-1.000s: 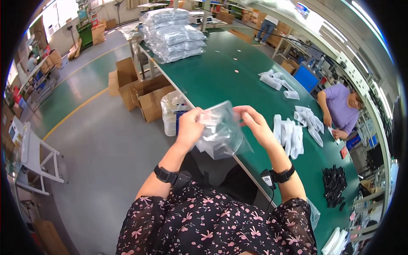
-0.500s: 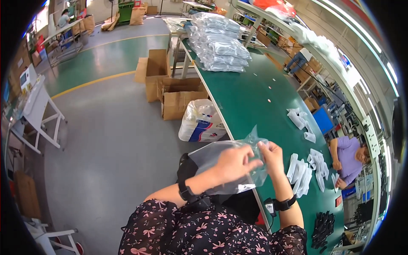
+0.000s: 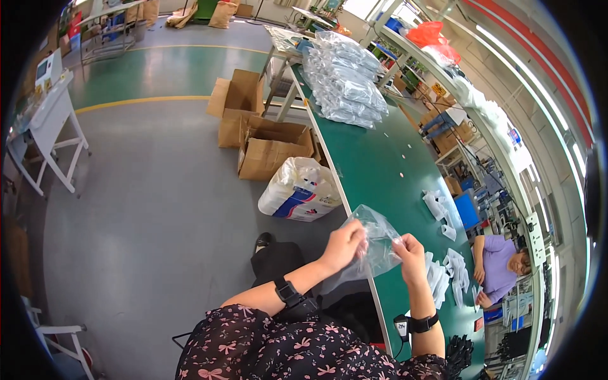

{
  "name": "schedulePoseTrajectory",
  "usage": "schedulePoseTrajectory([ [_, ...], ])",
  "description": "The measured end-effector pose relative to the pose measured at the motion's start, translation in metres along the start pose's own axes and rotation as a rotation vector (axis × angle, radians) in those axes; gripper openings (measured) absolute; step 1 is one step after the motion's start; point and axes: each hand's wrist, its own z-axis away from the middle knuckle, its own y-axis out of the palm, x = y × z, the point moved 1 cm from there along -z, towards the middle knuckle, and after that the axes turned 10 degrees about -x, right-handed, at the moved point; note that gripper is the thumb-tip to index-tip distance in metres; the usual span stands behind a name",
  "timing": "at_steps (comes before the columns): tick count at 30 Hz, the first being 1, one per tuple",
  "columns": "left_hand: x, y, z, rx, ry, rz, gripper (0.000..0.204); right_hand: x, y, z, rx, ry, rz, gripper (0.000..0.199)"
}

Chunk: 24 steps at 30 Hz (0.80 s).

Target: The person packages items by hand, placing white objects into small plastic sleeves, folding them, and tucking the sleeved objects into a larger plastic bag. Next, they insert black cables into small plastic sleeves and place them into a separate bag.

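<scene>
Film-thin clear plastic bag [image 3: 373,244], pinched shut-fingered between your left hand [image 3: 342,244] and right hand [image 3: 410,255] above the green counter [image 3: 386,171]: light, limp, slippery, probably best held by its edges.

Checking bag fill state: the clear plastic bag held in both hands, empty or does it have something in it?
Looks empty: the clear plastic bag hangs limp between the left hand and right hand, with only the green table visible through it.

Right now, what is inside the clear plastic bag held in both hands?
The clear plastic bag looks empty; left hand and right hand cover its lower edges, so small contents there stay hidden.
</scene>
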Motion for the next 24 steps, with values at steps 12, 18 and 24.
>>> schedulePoseTrajectory([
  [12,0.030,0.007,0.002,-0.193,-0.237,0.759,0.015,-0.039,0.017,0.008,-0.137,-0.580,0.430,0.011],
  [18,0.027,0.010,0.009,0.068,-0.052,0.153,0.025,-0.030,-0.009,-0.018,-0.193,0.222,-0.220,0.012],
  [24,0.000,0.006,-0.002,0.117,0.213,-0.385,0.024,-0.032,-0.058,-0.019,-0.251,0.300,-0.165,0.008],
])
